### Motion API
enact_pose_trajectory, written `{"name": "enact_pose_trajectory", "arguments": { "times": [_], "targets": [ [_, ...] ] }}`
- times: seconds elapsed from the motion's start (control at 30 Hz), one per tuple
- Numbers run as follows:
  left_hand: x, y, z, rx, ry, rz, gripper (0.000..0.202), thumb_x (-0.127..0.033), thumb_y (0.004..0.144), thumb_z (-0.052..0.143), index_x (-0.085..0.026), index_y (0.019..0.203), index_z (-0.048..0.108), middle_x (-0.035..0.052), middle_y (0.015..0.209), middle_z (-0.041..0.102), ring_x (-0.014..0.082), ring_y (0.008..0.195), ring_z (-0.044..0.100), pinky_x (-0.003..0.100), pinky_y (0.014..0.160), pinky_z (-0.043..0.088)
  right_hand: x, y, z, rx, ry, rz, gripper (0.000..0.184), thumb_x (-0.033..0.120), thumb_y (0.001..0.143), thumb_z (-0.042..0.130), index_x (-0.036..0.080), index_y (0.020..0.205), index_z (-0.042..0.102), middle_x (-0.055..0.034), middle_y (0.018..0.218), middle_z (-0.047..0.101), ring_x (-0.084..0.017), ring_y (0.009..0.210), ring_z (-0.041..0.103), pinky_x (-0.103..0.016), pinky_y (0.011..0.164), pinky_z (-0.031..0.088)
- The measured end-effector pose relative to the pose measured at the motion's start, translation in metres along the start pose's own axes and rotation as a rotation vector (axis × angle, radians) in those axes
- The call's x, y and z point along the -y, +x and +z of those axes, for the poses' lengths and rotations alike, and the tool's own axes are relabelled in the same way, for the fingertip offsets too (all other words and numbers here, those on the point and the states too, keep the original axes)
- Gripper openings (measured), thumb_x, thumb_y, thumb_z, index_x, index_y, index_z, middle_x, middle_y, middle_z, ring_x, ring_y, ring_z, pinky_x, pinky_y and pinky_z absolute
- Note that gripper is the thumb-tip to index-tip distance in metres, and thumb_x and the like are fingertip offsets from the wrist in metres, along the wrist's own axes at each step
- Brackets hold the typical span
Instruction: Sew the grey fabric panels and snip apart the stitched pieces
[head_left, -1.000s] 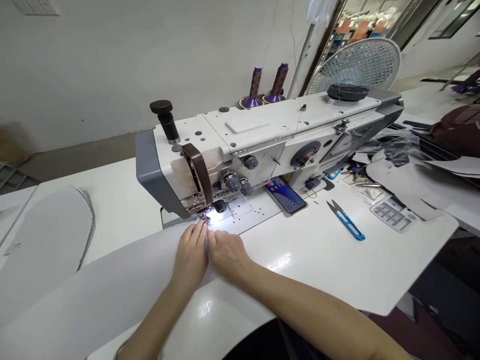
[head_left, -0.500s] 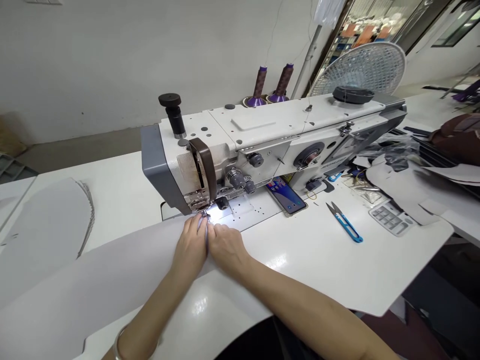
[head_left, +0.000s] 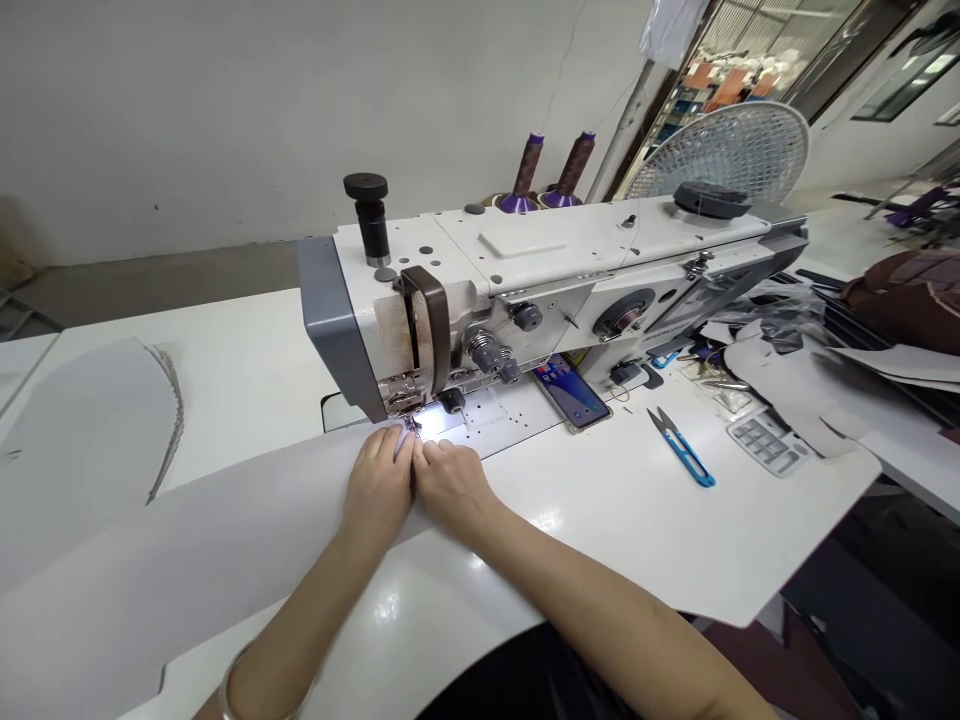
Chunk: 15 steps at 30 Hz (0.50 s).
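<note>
I see the fingers of the left hand (head_left: 377, 480) lying close together on the pale sheet (head_left: 225, 530), their tips just beside the lit presser foot (head_left: 412, 424). The right hand (head_left: 454, 482) touches or nearly touches it, fingers curled and bunched, knuckles up; I cannot tell whether either hand pinches the sheet's edge, since the thumbs and tips hide one another.

The sheet runs from the foot under the left hand and away to the left, out past the near left of my view. The left forearm, with a bangle (head_left: 227, 690) at the wrist, slants up from the near side; the right forearm reaches in long and low from the near right over the table (head_left: 600, 510).

Above the hands stands the sewing machine (head_left: 540, 235), on which I can make out no brand. Under its arm lies a phone (head_left: 571, 392), screen lit, its icons too small for me to read. Blue snips (head_left: 684, 450) lie farther right. At far left, a stack (head_left: 90, 420) of pale pieces bears small dark marks I cannot read. Two brown spools (head_left: 529, 165) stand behind the machine.
</note>
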<state>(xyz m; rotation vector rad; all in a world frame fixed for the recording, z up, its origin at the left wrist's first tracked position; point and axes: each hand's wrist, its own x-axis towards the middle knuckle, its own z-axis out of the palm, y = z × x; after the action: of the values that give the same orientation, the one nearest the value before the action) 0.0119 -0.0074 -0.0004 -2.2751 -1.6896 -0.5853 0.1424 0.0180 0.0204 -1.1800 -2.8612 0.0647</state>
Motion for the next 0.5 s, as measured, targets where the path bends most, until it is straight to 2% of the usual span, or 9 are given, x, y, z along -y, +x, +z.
{"name": "enact_pose_trajectory", "arguments": {
  "times": [0.13, 0.3, 0.5],
  "targets": [
    [-0.003, 0.0, -0.005, 0.02, 0.029, -0.047, 0.027, -0.014, 0.089, 0.038, -0.012, 0.105, 0.061, 0.0143, 0.107, 0.062, 0.0288, 0.1, 0.052, 0.043, 0.085, 0.043, -0.002, 0.002, 0.0, -0.005, 0.001, 0.007, 0.023, 0.008, 0.087, 0.043, 0.009, 0.108, 0.054, -0.0106, 0.087, 0.059, -0.02, 0.076, 0.053, -0.026, 0.055, 0.041],
    [-0.01, -0.005, -0.007, 0.071, 0.095, -0.086, 0.032, -0.01, 0.087, 0.037, -0.009, 0.11, 0.059, 0.0166, 0.108, 0.062, 0.0301, 0.097, 0.054, 0.044, 0.08, 0.044, -0.003, 0.006, 0.003, -0.03, 0.005, 0.013, 0.019, 0.009, 0.088, 0.041, 0.012, 0.1, 0.055, -0.0088, 0.087, 0.059, -0.02, 0.075, 0.053, -0.026, 0.053, 0.039],
    [-0.006, -0.006, -0.001, 0.077, 0.086, -0.054, 0.035, -0.007, 0.086, 0.032, -0.005, 0.113, 0.056, 0.0203, 0.114, 0.059, 0.0296, 0.109, 0.052, 0.045, 0.092, 0.042, -0.002, 0.01, 0.005, -0.042, -0.004, 0.045, 0.018, 0.012, 0.092, 0.037, 0.013, 0.101, 0.053, -0.0082, 0.088, 0.057, -0.019, 0.076, 0.052, -0.025, 0.055, 0.038]
  ]
}}
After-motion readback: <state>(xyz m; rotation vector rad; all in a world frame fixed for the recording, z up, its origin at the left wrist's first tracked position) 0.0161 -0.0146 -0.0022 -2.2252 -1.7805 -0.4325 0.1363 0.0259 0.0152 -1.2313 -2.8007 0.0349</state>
